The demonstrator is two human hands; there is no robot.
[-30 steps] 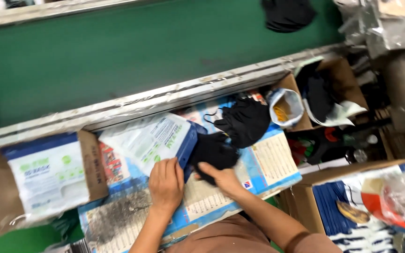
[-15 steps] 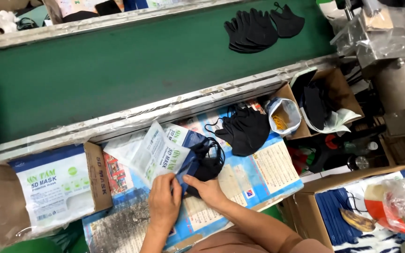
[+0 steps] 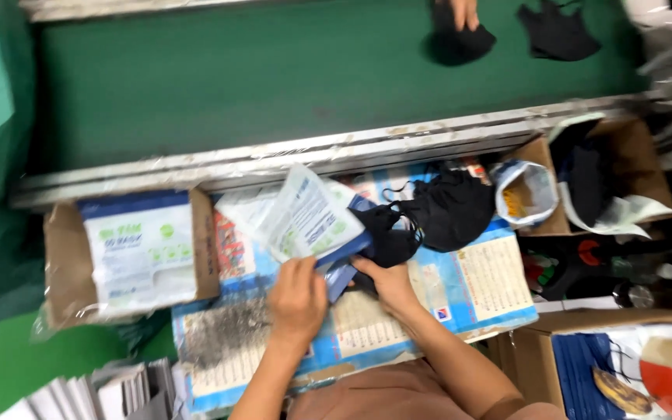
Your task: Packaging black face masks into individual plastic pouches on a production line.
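My left hand (image 3: pixel 297 299) grips the lower edge of a white and blue printed pouch (image 3: pixel 310 220), which tilts up off the work surface. My right hand (image 3: pixel 389 285) holds a black face mask (image 3: pixel 389 237) at the pouch's open blue end, partly inside it. A pile of black masks (image 3: pixel 454 206) lies just to the right, on a blue printed sheet (image 3: pixel 491 284) that covers the bench.
A cardboard box of white pouches (image 3: pixel 140 247) stands at the left. A green conveyor belt (image 3: pixel 274 78) runs along the top, carrying black masks (image 3: pixel 558 31); another person's hand (image 3: pixel 464 12) touches one. More boxes (image 3: pixel 624 183) and a small bag (image 3: pixel 524 193) sit at the right.
The view has shifted right and closer. The pouch is now lifted and tilted up, and my right hand has pushed the black mask further toward its opening.
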